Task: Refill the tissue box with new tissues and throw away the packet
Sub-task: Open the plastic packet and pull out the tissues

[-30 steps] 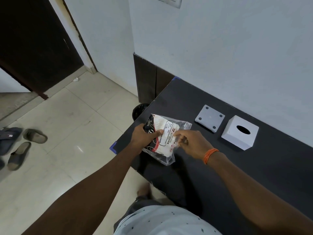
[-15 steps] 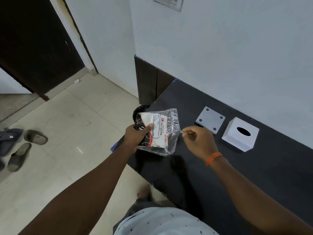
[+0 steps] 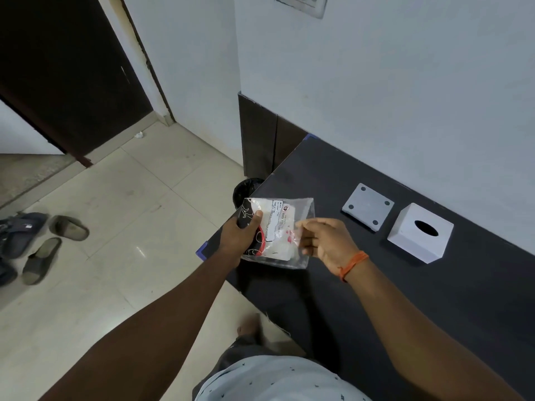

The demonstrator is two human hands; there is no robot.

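Sandals on floor tiles at far left. Dark bin beside the table's left end. Left hand grips the tissue packet by its left side, held above the table edge. Right hand pinches the packet's clear wrap at its right side, apparently the open flap. Grey base plate lies flat; white tissue box just beside it, slot up.

On the counter, the base lay left of the box; the bin stood on the floor beyond its left end.
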